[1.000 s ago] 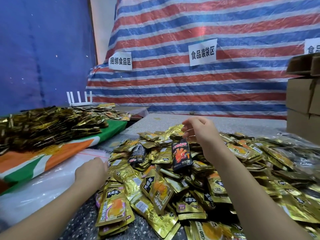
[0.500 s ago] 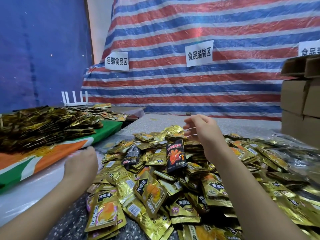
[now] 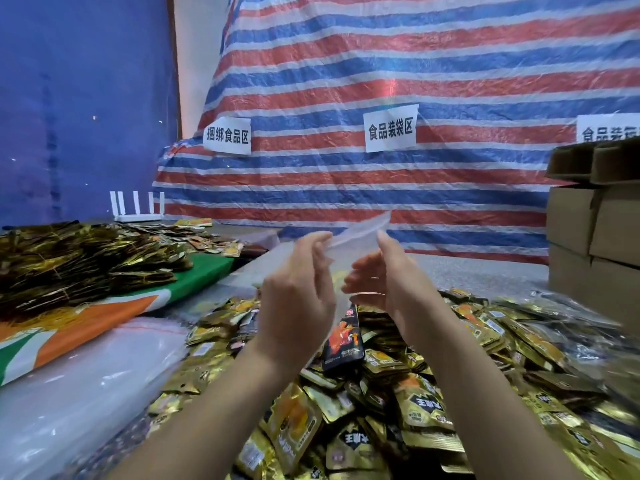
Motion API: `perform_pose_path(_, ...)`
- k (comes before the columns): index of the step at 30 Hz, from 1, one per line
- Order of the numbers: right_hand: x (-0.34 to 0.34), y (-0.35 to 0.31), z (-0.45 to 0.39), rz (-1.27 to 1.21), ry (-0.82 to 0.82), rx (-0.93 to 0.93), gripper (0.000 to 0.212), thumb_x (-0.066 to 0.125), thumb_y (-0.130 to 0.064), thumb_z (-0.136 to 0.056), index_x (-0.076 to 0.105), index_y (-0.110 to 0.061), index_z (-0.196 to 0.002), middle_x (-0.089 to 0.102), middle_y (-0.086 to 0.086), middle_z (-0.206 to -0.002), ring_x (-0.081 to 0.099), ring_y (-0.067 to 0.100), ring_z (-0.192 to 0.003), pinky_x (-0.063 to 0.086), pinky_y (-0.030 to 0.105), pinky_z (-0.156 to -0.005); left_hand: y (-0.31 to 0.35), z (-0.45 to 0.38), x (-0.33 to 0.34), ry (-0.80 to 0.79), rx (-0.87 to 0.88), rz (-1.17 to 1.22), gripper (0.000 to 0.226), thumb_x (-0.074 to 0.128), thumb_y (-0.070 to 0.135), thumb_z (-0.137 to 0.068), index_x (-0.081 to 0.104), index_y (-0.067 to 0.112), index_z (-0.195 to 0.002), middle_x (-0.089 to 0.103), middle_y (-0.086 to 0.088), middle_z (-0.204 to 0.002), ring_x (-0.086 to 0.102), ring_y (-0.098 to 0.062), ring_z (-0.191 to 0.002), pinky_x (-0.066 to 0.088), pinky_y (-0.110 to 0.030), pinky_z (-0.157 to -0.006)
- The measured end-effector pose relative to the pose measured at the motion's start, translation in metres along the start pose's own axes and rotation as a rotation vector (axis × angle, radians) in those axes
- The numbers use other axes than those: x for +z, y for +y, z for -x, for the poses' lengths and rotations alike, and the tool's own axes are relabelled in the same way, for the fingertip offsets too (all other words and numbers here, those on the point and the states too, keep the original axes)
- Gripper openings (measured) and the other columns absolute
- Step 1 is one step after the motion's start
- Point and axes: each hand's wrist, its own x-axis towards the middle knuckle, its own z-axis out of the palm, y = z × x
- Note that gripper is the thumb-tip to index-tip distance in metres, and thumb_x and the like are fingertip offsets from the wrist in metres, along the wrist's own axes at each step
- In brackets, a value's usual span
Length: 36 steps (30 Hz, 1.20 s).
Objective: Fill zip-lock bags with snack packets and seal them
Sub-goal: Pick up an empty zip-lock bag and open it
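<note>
The scene is evenly and softly lit, and few hard shadows are cast. Glare is seen on the heap of crinkled gold foil snack packets (image 3: 408, 410). Straight lines are bowed at the edges, and motion blur is seen low left.

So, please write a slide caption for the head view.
Both hands, left and right, hold a clear zip-lock bag above the snack packets.

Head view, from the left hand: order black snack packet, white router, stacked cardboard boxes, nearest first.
From the left hand, which pinches the clear zip-lock bag:
1. Black snack packet: just right and below, on the packet pile.
2. White router: far left, at the back.
3. Stacked cardboard boxes: far right edge.
</note>
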Motion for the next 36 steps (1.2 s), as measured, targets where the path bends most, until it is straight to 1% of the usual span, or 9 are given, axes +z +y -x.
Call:
perform_pose_path(5,-0.014,-0.013,0.005,-0.008,0.036,-0.002,0.072,0.031,-0.069,-0.096,0.069,-0.009,-0.088,0.077,0.011,-0.087,0.075,0.024,-0.083,0.059,0.040,-0.079,0.014,0.008,0.025,-0.106,0.163,0.115,0.034,0.038,0.016,-0.103,0.064,-0.001,-0.116,0.072,-0.009,-0.090,0.070,-0.017,-0.073,0.056,-0.026,-0.060)
perform_pose_path(12,-0.036,-0.019,0.002,0.046,0.263,-0.139,0.025,0.055,-0.025,-0.096,0.070,-0.011,-0.080,0.070,-0.004,-0.065,0.068,0.013,-0.065,0.051,0.022,-0.052,0.009,0.008,0.044,-0.269,0.310,0.131,0.032,0.042,0.014,-0.099,0.068,-0.001,-0.109,0.071,-0.014,-0.113,0.067,-0.025,-0.107,0.055,-0.039,-0.089)
perform_pose_path(14,-0.042,-0.018,0.000,0.091,0.293,-0.156,0.024,0.058,-0.021,-0.093,0.073,-0.016,-0.075,0.071,-0.003,-0.067,0.067,0.014,-0.066,0.051,0.028,-0.057,0.011,0.006,0.046,-0.296,0.243,0.160,0.036,0.039,0.022,-0.099,0.069,0.003,-0.102,0.072,-0.011,-0.106,0.067,-0.023,-0.101,0.053,-0.036,-0.085)
perform_pose_path(18,-0.048,-0.017,-0.002,0.149,0.253,-0.161,0.027,0.057,-0.027,-0.095,0.076,-0.025,-0.076,0.068,0.005,-0.078,0.061,0.024,-0.073,0.052,0.038,-0.067,0.021,-0.011,0.058,-0.278,-0.116,0.230,0.037,0.036,0.032,-0.099,0.064,0.011,-0.086,0.064,0.000,-0.078,0.058,-0.014,-0.072,0.045,-0.036,-0.064)
perform_pose_path(22,-0.049,-0.019,0.002,0.204,0.114,-0.189,0.042,0.044,-0.024,-0.103,0.076,-0.022,-0.075,0.071,0.004,-0.075,0.066,0.027,-0.078,0.057,0.039,-0.071,0.023,-0.026,0.070,-0.358,-0.269,0.312,0.025,0.048,0.034,-0.097,0.056,0.017,-0.079,0.058,0.006,-0.071,0.055,-0.011,-0.068,0.045,-0.027,-0.059)
perform_pose_path(26,-0.051,-0.017,0.002,0.164,0.172,-0.219,0.023,0.052,-0.019,-0.103,0.071,-0.006,-0.100,0.074,0.019,-0.094,0.072,0.034,-0.091,0.061,0.044,-0.083,0.016,-0.027,0.073,-0.453,-0.330,0.403,0.022,0.053,0.030,-0.099,0.056,0.019,-0.080,0.060,0.005,-0.071,0.057,-0.010,-0.067,0.048,-0.022,-0.057)
perform_pose_path(31,-0.056,-0.014,0.001,0.166,0.193,-0.211,0.015,0.061,-0.019,-0.098,0.072,-0.011,-0.093,0.073,0.007,-0.078,0.068,0.013,-0.069,0.057,0.022,-0.062,0.006,-0.029,0.073,-0.589,-0.325,0.381,0.021,0.052,0.030,-0.099,0.055,0.019,-0.082,0.061,-0.001,-0.075,0.056,-0.015,-0.069,0.047,-0.034,-0.063)
perform_pose_path(34,-0.060,-0.014,0.000,0.183,0.140,-0.212,0.017,0.060,-0.018,-0.099,0.073,-0.012,-0.091,0.071,-0.001,-0.073,0.067,0.009,-0.069,0.052,0.021,-0.062,0.000,-0.032,0.071,-0.654,-0.304,0.370,0.021,0.049,0.028,-0.101,0.054,0.019,-0.083,0.060,-0.001,-0.075,0.056,-0.017,-0.069,0.047,-0.040,-0.064)
perform_pose_path(36,-0.061,-0.015,0.000,0.192,0.109,-0.216,0.017,0.059,-0.017,-0.099,0.073,-0.011,-0.091,0.071,-0.001,-0.072,0.066,0.009,-0.068,0.051,0.022,-0.062,-0.003,-0.031,0.069,-0.676,-0.261,0.371,0.021,0.048,0.029,-0.101,0.054,0.021,-0.083,0.059,0.003,-0.074,0.053,-0.012,-0.067,0.045,-0.033,-0.061)
